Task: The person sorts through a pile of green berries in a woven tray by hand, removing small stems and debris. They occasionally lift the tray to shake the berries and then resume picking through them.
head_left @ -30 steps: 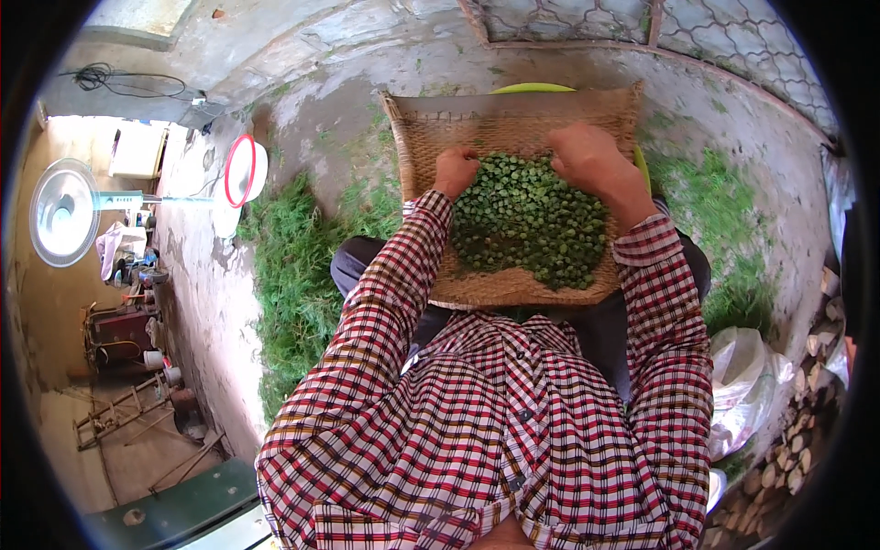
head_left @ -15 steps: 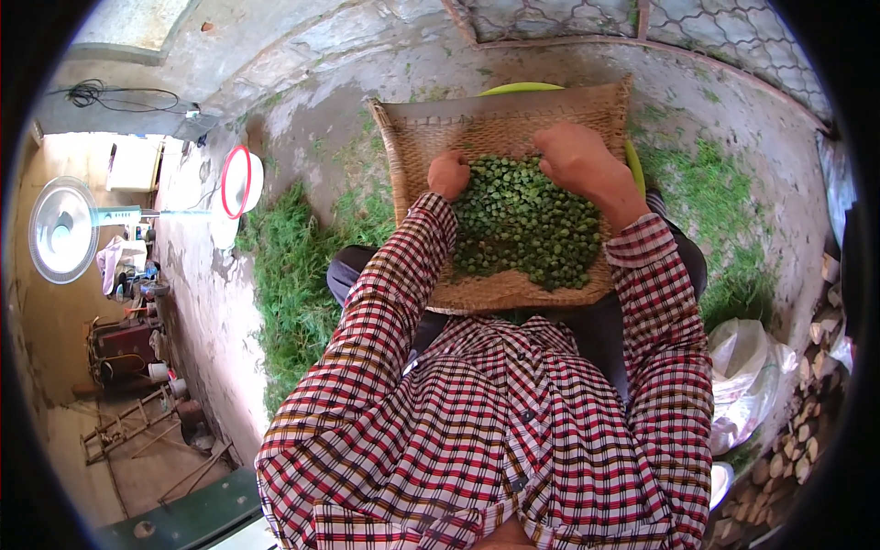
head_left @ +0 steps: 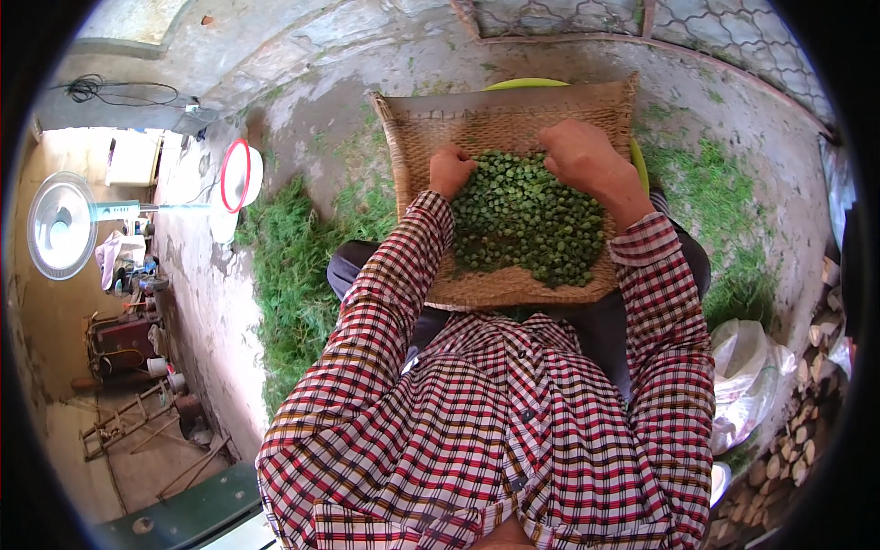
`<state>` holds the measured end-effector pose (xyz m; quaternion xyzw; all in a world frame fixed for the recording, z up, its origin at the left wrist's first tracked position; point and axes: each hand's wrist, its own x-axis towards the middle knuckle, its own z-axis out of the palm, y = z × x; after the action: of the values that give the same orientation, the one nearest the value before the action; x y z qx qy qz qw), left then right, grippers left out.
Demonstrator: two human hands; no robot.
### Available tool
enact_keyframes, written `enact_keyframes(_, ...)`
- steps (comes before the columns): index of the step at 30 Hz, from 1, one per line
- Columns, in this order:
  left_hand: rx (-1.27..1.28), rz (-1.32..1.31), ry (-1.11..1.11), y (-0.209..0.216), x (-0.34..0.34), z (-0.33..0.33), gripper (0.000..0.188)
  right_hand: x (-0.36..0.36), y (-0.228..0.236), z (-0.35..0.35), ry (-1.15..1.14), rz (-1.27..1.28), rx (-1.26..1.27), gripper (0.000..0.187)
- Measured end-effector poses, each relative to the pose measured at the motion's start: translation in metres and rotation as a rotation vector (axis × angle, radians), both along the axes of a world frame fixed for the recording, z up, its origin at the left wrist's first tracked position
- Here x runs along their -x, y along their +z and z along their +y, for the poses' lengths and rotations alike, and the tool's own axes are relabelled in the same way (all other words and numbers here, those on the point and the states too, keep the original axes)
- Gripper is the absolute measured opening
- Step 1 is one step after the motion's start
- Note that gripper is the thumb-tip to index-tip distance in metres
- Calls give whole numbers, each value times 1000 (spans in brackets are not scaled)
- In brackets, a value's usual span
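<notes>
A woven winnowing basket [head_left: 417,137] rests across my lap, its flat far edge raised. Small round green fruits or pods [head_left: 536,215] are heaped in its middle and right. My left hand [head_left: 450,171] is closed at the heap's upper left edge, fingertips pinched together beside the green pieces. Over the upper right of the heap, my right hand [head_left: 594,163] is curled, with thumb and fingers pressed together. Whether either hand grips a piece is too small to make out. Brown weave shows through at the near left of the heap.
A yellow-green round rim [head_left: 527,83] shows beneath the basket. Feathery green cuttings [head_left: 298,266] lie on the ground at left, more at right. A white plastic sack [head_left: 747,376] and chopped firewood [head_left: 788,458] stand at right. A fan [head_left: 64,225] is at far left.
My left hand's fingertips have come slightly right, toward the heap. My right hand has shifted a little right, still curled. The basket sits marginally further right in the picture.
</notes>
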<state>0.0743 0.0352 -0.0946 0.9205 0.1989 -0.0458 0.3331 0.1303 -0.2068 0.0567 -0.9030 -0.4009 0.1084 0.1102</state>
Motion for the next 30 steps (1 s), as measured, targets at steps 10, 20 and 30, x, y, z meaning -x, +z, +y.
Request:
enact_keyframes(10, -210, 138, -123, -12, -1, 1, 13, -4, -1, -1, 15, 35, 51, 19)
enact_keyframes(20, 1239, 17, -92, 73, 29, -30, 4, -3, -12, 5, 147, 145, -171, 30)
enact_keyframes(30, 1406, -84, -254, 94, 40, -53, 2, 4, -11, 17, 162, 357, -446, 18)
